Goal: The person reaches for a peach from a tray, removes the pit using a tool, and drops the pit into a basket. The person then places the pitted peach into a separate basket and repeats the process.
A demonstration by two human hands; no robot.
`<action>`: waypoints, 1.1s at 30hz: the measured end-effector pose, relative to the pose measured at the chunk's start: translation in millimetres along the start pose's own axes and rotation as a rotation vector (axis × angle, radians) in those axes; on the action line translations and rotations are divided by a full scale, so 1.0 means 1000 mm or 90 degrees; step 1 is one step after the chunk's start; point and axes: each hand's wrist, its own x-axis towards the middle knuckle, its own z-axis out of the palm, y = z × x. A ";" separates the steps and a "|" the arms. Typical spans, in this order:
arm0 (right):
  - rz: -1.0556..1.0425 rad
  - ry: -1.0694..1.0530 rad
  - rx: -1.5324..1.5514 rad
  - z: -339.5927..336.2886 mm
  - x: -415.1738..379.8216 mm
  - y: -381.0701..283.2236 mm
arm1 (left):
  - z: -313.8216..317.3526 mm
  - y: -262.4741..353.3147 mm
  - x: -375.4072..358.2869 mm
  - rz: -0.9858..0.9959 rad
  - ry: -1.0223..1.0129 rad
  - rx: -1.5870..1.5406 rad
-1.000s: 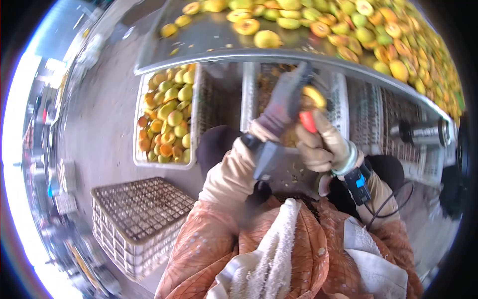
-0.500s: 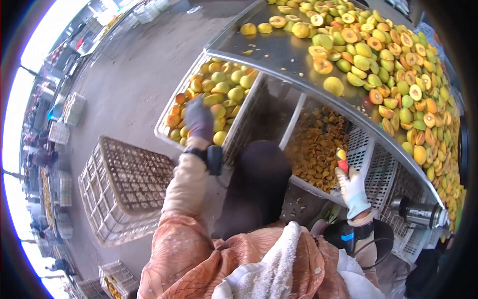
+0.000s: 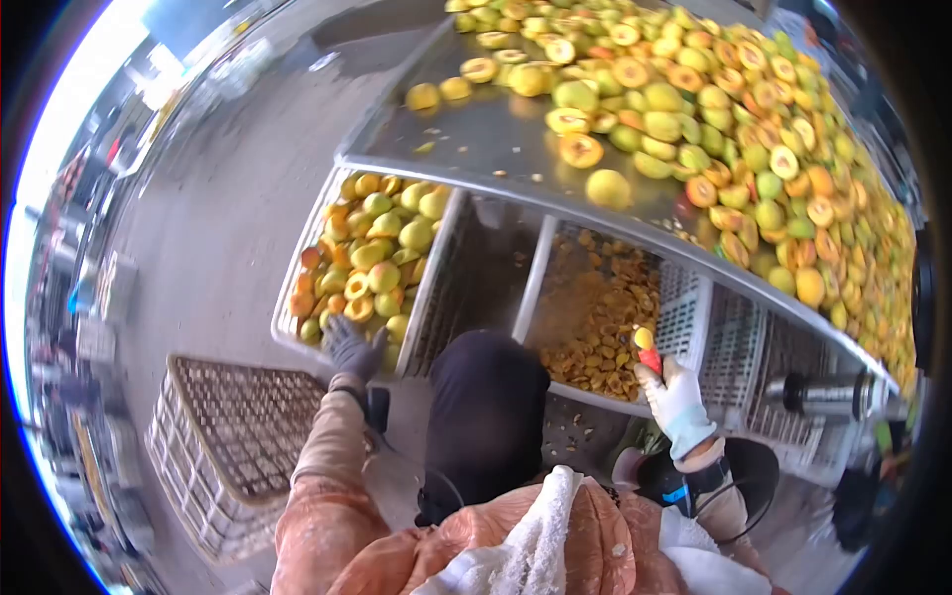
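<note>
My left hand [image 3: 354,353], in a grey glove, reaches out at the left of the frame, its arm running up from the bottom edge, palm down and fingers spread loosely. I see nothing clasped in it; the fingertips are at the near end of a white crate [image 3: 433,273], right by the yellow and green fruit halves [image 3: 372,253] heaped inside, though I cannot tell whether they touch. My right hand [image 3: 679,394], in a white glove, is right of centre, forearm angled up from the lower right, with fingers and thumb closed around a red-handled tool [image 3: 650,359]. The tool points up and slightly left, yellow at its upper end, above the near right part of a second crate [image 3: 536,280] that holds brown pieces [image 3: 595,359]. More fruit [image 3: 684,129] covers the metal table [image 3: 446,139] across the upper right, well apart from both my hands. A latticed crate [image 3: 238,426] stands at lower left, near my left forearm.
</note>
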 end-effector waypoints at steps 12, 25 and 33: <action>0.053 -0.015 -0.076 -0.021 0.016 -0.017 | -0.229 0.214 0.094 0.335 0.449 -0.207; 0.121 -0.032 0.231 -0.016 0.024 -0.005 | -0.200 0.346 0.253 0.371 0.195 0.002; 0.280 -0.265 0.355 -0.032 0.024 -0.033 | -0.254 0.293 0.047 0.599 -0.546 -0.880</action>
